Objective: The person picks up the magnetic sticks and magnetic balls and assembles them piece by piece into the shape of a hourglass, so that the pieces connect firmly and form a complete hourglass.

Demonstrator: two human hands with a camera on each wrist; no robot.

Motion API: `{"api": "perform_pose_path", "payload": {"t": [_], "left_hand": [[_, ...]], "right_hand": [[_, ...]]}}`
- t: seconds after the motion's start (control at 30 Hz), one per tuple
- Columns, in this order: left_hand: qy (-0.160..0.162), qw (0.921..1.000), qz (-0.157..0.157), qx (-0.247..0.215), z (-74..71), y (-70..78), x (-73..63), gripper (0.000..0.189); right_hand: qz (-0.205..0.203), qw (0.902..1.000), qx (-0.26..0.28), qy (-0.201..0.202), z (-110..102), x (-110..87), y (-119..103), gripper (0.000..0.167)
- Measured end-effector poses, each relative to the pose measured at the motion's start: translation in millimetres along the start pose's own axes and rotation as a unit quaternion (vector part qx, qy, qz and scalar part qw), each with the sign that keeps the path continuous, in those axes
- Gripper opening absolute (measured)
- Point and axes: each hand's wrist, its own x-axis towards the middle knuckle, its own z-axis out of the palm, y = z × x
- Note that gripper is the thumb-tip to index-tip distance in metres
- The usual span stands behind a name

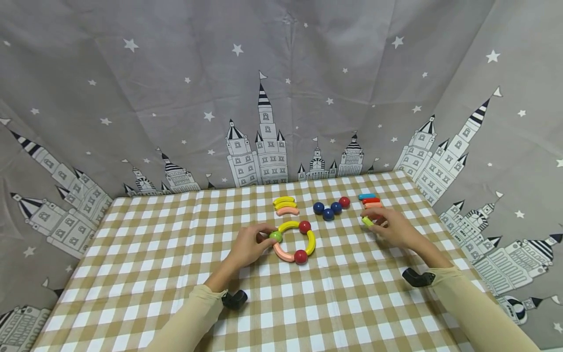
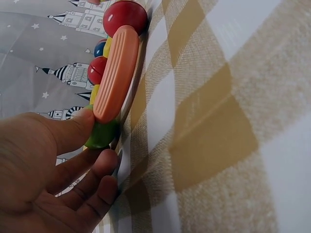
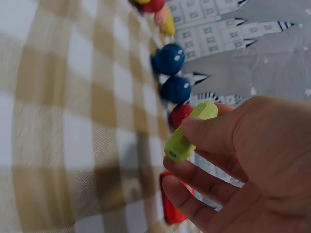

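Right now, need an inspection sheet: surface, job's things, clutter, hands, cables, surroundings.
Surface: brown-and-white checked cloth, lightly creased.
Job's things: ring of three arcs, two red balls and a green ball; lime piece.
Clutter: three blue balls, a loose red ball, two yellow arcs, a peach arc; blue bar, red bar, peach bar.
Left hand: pinches green ball.
Right hand: pinches lime piece.
Cables: nothing seen.
Surroundings: grey backdrop, castle-and-star print.

- Left hand (image 2: 36, 167): thumb and fingers pinch green ball (image 2: 102, 134).
- Salmon curved piece (image 2: 117, 73), ridged, extends from green ball to large red ball (image 2: 125, 18); touches both.
- Behind salmon piece: second red ball (image 2: 96, 70), blue ball (image 2: 99, 49), both partly hidden.
- Checked cloth (image 2: 214, 145) at right; grey castle-print backdrop (image 2: 29, 41) at left.
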Motion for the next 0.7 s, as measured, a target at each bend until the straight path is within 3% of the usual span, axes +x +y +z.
{"api": "perform_pose_path", "payload": {"t": [0.17, 0.43, 0.7], "left_hand": [[-0.009, 0.9999, -0.01, 0.0, -1.0, 1.6, 2.2, 0.026], [-0.015, 0.9995, 0.027, 0.004, 0.5, -1.0, 5.0, 0.027], [-0.022, 0.9997, 0.006, 0.002, 0.5, 0.4, 5.9, 0.027]], "right_hand": [[-0.021, 0.9993, 0.029, 0.005, -1.4, 3.5, -12.8, 0.032], [-0.024, 0.997, 0.072, 0.01, -0.9, 11.2, -36.2, 0.031], [-0.022, 0.9927, 0.118, 0.011, 6.8, 25.0, -53.4, 0.032]]}}
